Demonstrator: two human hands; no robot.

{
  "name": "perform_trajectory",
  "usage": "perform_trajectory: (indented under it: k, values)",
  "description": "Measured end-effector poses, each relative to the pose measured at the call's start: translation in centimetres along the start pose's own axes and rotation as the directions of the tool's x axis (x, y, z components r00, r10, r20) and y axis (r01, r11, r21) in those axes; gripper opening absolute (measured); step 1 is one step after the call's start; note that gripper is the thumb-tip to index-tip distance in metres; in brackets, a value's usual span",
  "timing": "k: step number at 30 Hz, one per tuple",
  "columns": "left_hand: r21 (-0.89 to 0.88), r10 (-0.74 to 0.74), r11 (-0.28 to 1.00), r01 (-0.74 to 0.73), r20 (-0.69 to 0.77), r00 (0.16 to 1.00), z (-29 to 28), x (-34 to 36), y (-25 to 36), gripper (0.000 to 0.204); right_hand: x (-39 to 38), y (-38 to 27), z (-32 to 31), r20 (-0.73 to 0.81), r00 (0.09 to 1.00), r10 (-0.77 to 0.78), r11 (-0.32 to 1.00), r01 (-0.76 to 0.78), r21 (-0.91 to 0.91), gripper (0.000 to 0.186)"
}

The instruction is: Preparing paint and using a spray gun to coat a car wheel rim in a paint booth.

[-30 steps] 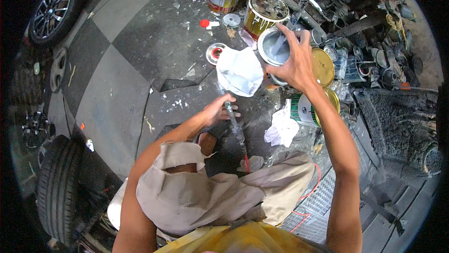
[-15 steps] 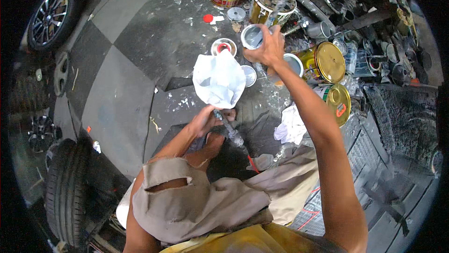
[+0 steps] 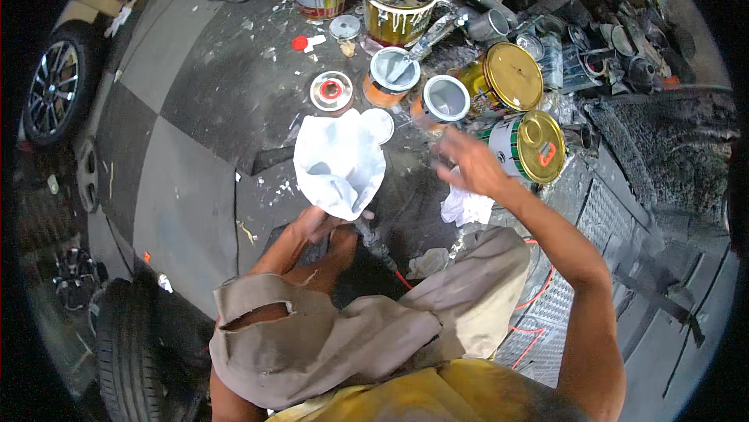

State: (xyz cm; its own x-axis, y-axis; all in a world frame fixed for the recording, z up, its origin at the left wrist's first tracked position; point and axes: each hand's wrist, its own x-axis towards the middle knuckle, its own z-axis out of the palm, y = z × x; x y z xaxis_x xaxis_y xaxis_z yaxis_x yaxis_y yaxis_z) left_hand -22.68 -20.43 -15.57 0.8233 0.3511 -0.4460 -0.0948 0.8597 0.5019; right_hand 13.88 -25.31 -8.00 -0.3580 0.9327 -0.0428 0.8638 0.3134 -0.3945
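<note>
My left hand (image 3: 316, 223) is closed at the base of a wide white paper cone (image 3: 328, 137). Below it, a grey paint-crusted spray gun (image 3: 373, 241) with a red hose slopes down toward my knees; the cone hides its upper part and some of my fingers. My right hand (image 3: 476, 164) is slightly blurred, fingers apart and holding nothing, in front of an open orange-sided can (image 3: 445, 100) of grey paint. Left of that can, another open orange-sided can (image 3: 384, 93) stands upright with a paint-crusted stirring stick (image 3: 433, 36) leaning in it.
A can with a red cap (image 3: 331, 90) and a clear round lid (image 3: 379, 124) lie beyond the cone. Two gold-lidded tins (image 3: 512, 76) (image 3: 540, 146) stand at the right, near a crumpled white cloth (image 3: 466, 206). Paint-dripped buckets (image 3: 399, 5) stand farther back; a tyre (image 3: 125, 352) is at the left.
My right hand has let go of the orange-sided can, which now stands on the floor, and has drawn back toward me. The view has shifted; my left hand keeps its grip under the cone.
</note>
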Motion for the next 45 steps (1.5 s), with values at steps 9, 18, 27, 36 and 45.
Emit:
perform_trajectory:
  k: [9, 18, 27, 36, 45]
  values:
    - [0.088, -0.15, 0.986, 0.142, 0.093, 0.984, 0.1, 0.6, 0.6, 0.055, -13.3, 6.7, 10.6, 0.303, 0.913, 0.272, 0.959, -0.283, -0.007, 0.057]
    - [0.022, -0.06, 0.998, 0.057, 0.186, 0.981, 4.3, 0.2, 2.0, 0.073, -0.8, -1.0, 0.7, 0.564, 0.799, 0.209, 0.236, -0.601, 0.764, 0.05]
    - [0.192, -0.261, 0.949, 0.251, 0.029, 0.965, 1.0, -0.9, 0.0, 0.055, 3.9, -6.6, 4.7, 0.566, 0.784, 0.254, -0.315, -0.486, 0.815, 0.057]
    - [0.155, -0.197, 0.969, 0.19, 0.033, 0.98, -4.3, -0.4, -4.1, 0.062, 4.5, -7.4, 3.2, 0.53, 0.677, 0.511, 0.219, -0.699, 0.681, 0.046]
    - [0.145, -0.191, 0.97, 0.193, -0.032, 0.981, -2.0, 1.1, -3.4, 0.052, -2.0, -1.6, 9.9, 0.353, 0.686, 0.636, 0.749, -0.659, -0.067, 0.077]
